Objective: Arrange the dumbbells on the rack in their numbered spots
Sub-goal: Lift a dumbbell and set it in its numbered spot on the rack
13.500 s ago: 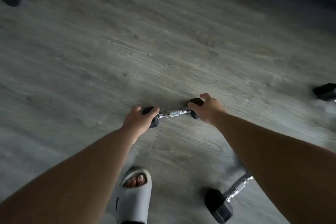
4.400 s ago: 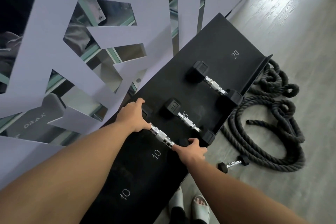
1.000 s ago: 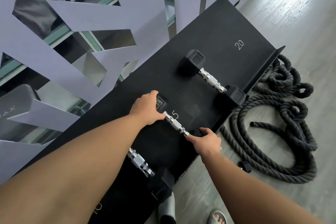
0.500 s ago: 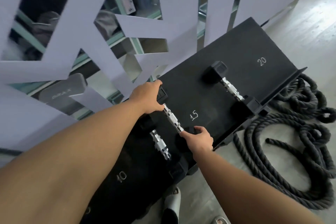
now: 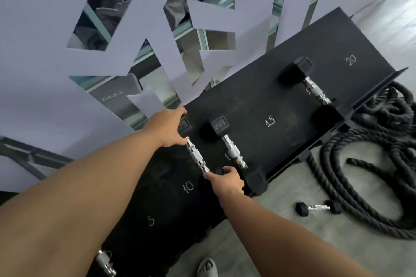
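From the head camera I look down on a black rack [image 5: 265, 101] with white numbers 5, 10, 15 and 20 painted on it. My left hand [image 5: 167, 129] is wrapped around the far black end of a dumbbell [image 5: 196, 156]. My right hand [image 5: 227, 181] grips its near end, with the fingers curled over it. The shiny bar of this dumbbell runs between my two hands, and it sits just past the number 10.

Just beside it, on the right, lies a second dumbbell [image 5: 233, 153], close to the number 15. A third dumbbell [image 5: 315, 90] lies farther right, near the number 20. A bit of one more shiny handle [image 5: 105, 263] peeks out by my left arm at the bottom.

On the gray floor [image 5: 281, 238] to the right lies a small dumbbell [image 5: 317, 208], well apart from the rack. A thick black rope [image 5: 371, 164] is coiled next to it. A sandal [image 5: 207, 267] shows at the bottom edge.
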`<state>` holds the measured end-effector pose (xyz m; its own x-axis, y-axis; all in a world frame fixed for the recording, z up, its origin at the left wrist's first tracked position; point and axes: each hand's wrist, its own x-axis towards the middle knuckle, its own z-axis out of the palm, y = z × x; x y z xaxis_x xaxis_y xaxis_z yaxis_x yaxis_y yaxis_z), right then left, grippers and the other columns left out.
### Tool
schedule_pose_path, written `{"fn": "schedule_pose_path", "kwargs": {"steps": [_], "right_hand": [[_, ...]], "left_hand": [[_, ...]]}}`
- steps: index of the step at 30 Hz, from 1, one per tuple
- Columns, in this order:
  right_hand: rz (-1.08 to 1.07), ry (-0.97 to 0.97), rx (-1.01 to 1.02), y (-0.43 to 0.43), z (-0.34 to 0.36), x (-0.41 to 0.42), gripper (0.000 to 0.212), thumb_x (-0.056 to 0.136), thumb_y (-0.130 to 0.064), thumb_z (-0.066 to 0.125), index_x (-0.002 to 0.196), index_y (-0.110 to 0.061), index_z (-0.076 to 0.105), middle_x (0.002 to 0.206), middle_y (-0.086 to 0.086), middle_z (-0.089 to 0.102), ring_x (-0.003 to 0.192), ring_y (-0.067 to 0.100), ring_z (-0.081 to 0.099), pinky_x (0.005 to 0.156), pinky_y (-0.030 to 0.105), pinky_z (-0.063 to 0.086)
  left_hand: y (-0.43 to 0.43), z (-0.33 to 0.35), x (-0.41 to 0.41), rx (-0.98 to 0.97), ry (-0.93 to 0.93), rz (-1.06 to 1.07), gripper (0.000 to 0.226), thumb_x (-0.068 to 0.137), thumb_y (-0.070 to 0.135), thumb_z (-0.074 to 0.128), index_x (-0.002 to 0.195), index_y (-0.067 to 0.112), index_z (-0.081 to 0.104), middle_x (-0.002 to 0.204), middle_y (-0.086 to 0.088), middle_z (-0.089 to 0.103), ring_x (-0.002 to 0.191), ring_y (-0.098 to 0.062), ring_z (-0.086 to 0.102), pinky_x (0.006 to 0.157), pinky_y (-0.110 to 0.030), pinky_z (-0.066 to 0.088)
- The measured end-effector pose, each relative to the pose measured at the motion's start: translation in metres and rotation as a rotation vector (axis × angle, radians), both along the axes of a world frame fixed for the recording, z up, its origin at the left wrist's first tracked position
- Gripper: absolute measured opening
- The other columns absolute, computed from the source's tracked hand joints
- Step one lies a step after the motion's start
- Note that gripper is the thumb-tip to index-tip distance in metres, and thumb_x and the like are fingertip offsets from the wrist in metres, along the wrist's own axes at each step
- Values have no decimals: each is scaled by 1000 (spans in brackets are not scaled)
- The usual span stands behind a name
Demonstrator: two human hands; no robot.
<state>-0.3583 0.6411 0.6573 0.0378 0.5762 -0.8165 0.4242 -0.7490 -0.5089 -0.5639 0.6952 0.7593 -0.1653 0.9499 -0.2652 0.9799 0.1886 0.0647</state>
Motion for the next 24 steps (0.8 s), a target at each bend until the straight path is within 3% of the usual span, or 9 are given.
{"fn": "schedule_pose_path", "kwargs": {"steps": [4, 9, 13, 18, 24], "right_hand": [[1, -69, -22, -41, -24, -16, 77, 70, -48, 82, 139, -34, 52, 139, 9, 45, 121, 33, 53, 102, 44, 50], [58, -178, -35, -73, -52, -30, 77, 76, -47, 77, 146, -31, 48, 143, 11, 48, 131, 32, 46, 98, 34, 43], [71, -245, -26, -94, -66, -42, 70, 85, -46, 73, 148, -27, 47, 145, 13, 44, 134, 36, 42, 94, 35, 41], [90, -220, 69, -117, -78, -54, 53, 93, -26, 66, 144, -24, 52, 144, 9, 38, 132, 34, 35, 83, 29, 33], [36, -202, 103, -108, -77, -45, 49, 87, -20, 71, 134, -18, 58, 139, 8, 40, 123, 33, 50, 89, 35, 52]], "left_hand": [[-33, -34, -17, -57, -26, -17, 90, 70, 49, 87, 144, 24, 42, 121, -7, 67, 104, -33, 65, 80, -46, 57], [-65, -82, -35, -109, -86, -3, 88, 70, 50, 87, 142, 26, 43, 120, -5, 68, 102, -30, 67, 78, -40, 58], [-77, -107, -44, -121, -106, -5, 88, 69, 50, 88, 141, 29, 43, 120, -4, 68, 103, -28, 67, 76, -37, 57], [-85, -128, -48, -130, -112, -8, 84, 69, 46, 88, 138, 31, 43, 118, -1, 68, 101, -27, 66, 71, -34, 53], [-92, -136, -53, -107, -121, -3, 82, 69, 50, 87, 134, 29, 43, 116, 0, 67, 100, -26, 66, 67, -32, 48]]}}
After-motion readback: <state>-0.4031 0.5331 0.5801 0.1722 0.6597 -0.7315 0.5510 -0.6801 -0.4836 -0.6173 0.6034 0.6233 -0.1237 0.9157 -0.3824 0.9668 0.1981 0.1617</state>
